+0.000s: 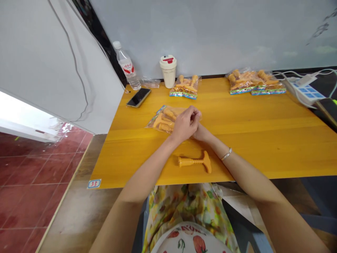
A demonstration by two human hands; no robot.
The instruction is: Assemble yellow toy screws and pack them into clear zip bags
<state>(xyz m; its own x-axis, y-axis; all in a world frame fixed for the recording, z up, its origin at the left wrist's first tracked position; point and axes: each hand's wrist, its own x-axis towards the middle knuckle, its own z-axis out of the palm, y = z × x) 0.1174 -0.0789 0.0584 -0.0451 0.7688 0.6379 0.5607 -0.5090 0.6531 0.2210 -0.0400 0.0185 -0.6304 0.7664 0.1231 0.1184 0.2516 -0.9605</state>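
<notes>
My left hand [185, 121] is closed, its fingers curled, above the right end of a clear plastic bag [161, 120] with a blue patterned strip. Orange plastic pieces show inside the bag. Pressed up against it is my right hand [200, 133], fingers drawn together and partly covered by the left. Whatever is pinched between the fingertips is hidden. Closer to me, between my forearms, an orange T-handled plastic piece with a spiral shaft [194, 161] lies loose on the table.
Along the back of the yellow table [263, 140] stand a water bottle [128, 68] and a lidded cup [168, 72]. A phone [138, 97] lies before them. Bagged orange pieces [185, 86] sit beside the cup, more bags [252, 80] farther right, near a power strip [306, 91] with cables.
</notes>
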